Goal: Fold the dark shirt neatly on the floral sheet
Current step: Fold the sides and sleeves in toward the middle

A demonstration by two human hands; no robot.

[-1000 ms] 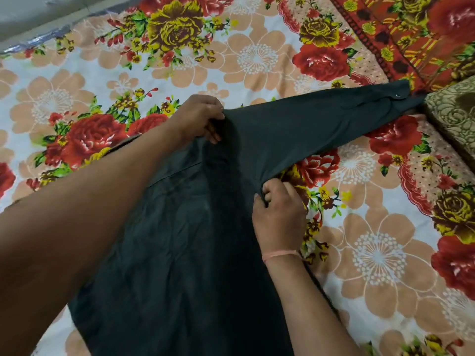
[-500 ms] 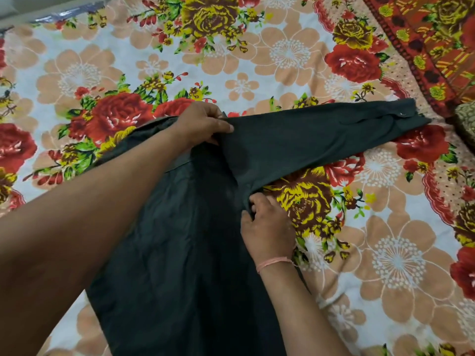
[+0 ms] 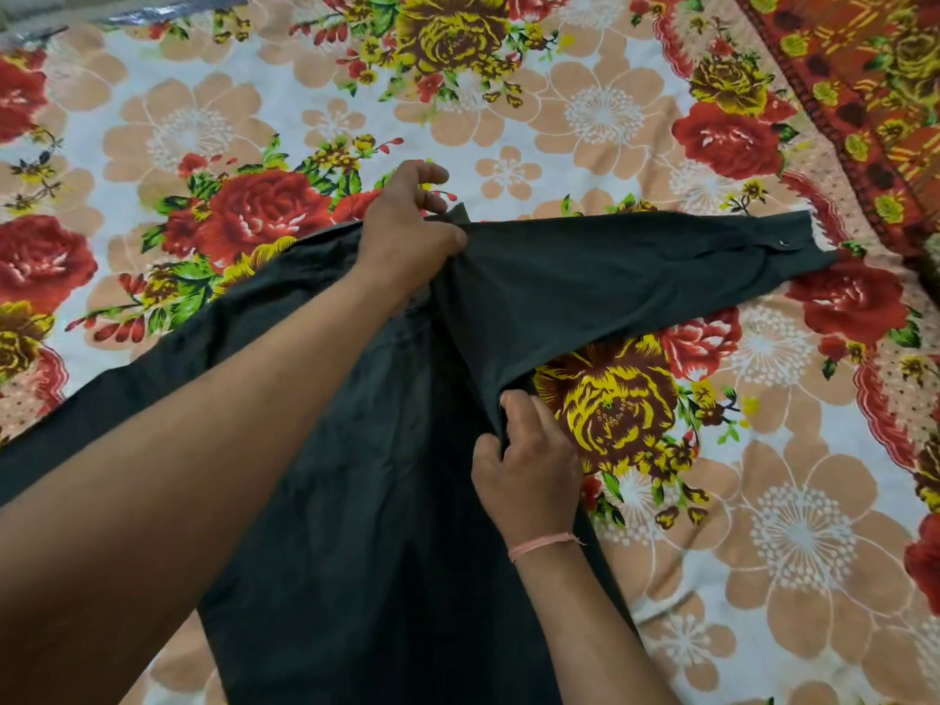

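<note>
The dark shirt [image 3: 386,501] lies spread on the floral sheet [image 3: 585,119], its body running toward me. One long sleeve [image 3: 636,277] stretches out to the right, ending in a buttoned cuff [image 3: 783,241]. My left hand [image 3: 407,231] pinches the cloth at the shoulder, where the sleeve joins the body. My right hand [image 3: 529,460], with a pink thread around the wrist, grips the shirt's right side edge at the underarm. The other sleeve [image 3: 127,379] runs off to the left, partly hidden under my left forearm.
The sheet carries red, yellow and peach flowers and covers nearly the whole view. A red patterned border [image 3: 875,84] runs along the far right. A grey strip of floor or wall [image 3: 30,7] shows at the top left corner.
Both hands keep their hold on the shirt and have drawn the shoulder and side edge slightly inward. My view has shifted, so the left sleeve and more sheet now show.
</note>
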